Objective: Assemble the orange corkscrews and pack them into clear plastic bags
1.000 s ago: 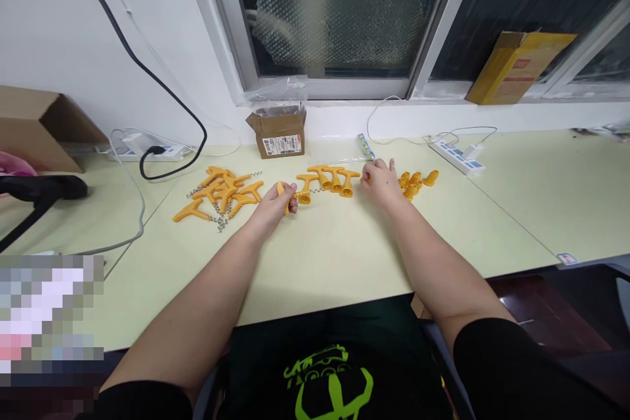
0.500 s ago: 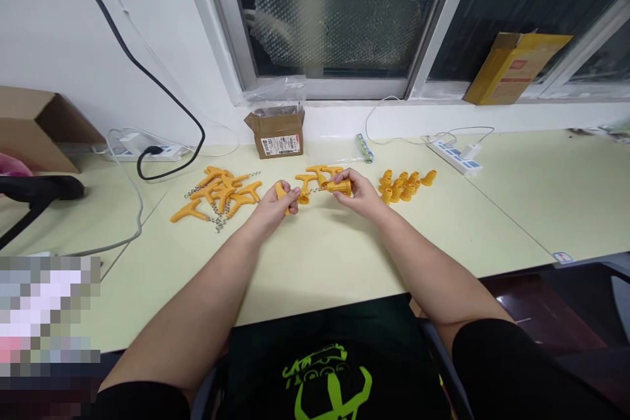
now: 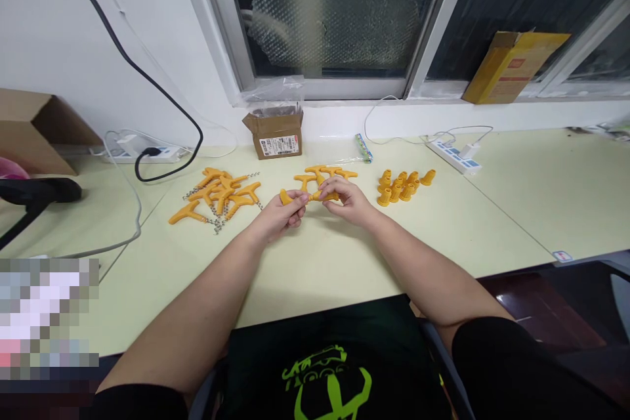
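Materials and shapes: smooth, pale green tabletop [image 3: 305, 269]; on it, as position reference, small cardboard box [image 3: 279, 136], matt brown, open-topped, with white printed label on front face. To front left of small cardboard box, heap of corkscrews [image 3: 225, 191]: smooth orange-yellow T-shaped handles, shiny twisted metal spirals exposed, lying at mixed angles. To front right of small cardboard box, within reach of its near side, row of T-shaped handles [image 3: 317, 168] in same yellow, partly hidden behind fingers. Farther to front right of small cardboard box, loose caps [image 3: 396, 193]: rigid, yellow, narrow at top, flared at base, mostly upright. Just to right of small cardboard box, thin clear plastic bag [image 3: 329, 149] with colourful edge strip, lying flat. Counts: one small cardboard box; at least eight corkscrews in heap, exact number obscured by overlap; at least four handles in row; about ten loose caps; two white power strips [image 3: 453, 156], one to each side of small cardboard box. Hands, both in front of small cardboard box: with left hand [image 3: 284, 215], fingers curled and closed, grips held handle [image 3: 285, 197] under thumb; with right hand [image 3: 344, 202], fingers partly bent, pinches held cap [image 3: 327, 196] between thumb and fingertips, narrow end toward held handle. Contact between these two parts: cannot tell.
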`<state>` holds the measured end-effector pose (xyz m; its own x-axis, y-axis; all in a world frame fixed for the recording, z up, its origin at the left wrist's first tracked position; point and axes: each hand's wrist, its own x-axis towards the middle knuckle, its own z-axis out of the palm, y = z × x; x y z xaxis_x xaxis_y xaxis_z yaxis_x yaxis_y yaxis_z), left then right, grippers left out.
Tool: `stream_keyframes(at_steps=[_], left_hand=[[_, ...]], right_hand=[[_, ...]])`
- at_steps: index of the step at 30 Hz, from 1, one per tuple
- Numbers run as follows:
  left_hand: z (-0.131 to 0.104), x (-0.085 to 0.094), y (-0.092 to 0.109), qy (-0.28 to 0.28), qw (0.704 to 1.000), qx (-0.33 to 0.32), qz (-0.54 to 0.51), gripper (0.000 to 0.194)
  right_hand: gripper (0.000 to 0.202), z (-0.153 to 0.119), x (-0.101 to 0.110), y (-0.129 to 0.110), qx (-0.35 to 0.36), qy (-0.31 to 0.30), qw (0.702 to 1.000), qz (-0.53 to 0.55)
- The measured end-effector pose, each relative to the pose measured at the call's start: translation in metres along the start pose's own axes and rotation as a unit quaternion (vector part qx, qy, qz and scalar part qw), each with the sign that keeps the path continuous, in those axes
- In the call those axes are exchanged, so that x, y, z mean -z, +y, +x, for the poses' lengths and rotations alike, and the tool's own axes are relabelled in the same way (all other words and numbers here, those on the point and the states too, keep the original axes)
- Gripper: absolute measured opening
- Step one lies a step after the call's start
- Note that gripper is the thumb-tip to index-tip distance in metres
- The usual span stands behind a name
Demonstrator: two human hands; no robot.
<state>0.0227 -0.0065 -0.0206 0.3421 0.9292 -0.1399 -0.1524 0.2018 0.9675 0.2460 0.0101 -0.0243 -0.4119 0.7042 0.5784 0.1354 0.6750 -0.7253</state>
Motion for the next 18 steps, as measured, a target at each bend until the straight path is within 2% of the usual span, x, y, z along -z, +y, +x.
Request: stream_keyframes(at_steps=[3,8,12,15,18], left_hand=[[-0.0011,0.0016,0.0001,0.008,0.999,-0.029,0.039,0.047],[-0.0031,0.0046,0.0009,0.037,0.974,-0.145,0.168,0.040],[-0.0036,0.0062,0.0004,0.043,0.956,-0.182,0.227,0.036],[-0.0034,0.0077,-0.0009,0.039,0.941,-0.198,0.271,0.033],[-0.0032,0.0086,-0.0010,0.018,0.922,-0.227,0.314,0.031]], right_hand=[[0.012,-0.0007,0.0013,0.0004,-0.004,-0.010,0.999,0.031],[0.029,-0.0014,-0.0009,-0.0003,-0.129,-0.055,0.982,0.126],[0.034,0.0003,-0.0021,-0.0007,-0.201,-0.065,0.958,0.193],[0.033,0.0017,-0.0020,-0.0025,-0.270,-0.077,0.928,0.245],[0.026,0.0029,-0.0013,-0.0078,-0.361,-0.091,0.879,0.299]])
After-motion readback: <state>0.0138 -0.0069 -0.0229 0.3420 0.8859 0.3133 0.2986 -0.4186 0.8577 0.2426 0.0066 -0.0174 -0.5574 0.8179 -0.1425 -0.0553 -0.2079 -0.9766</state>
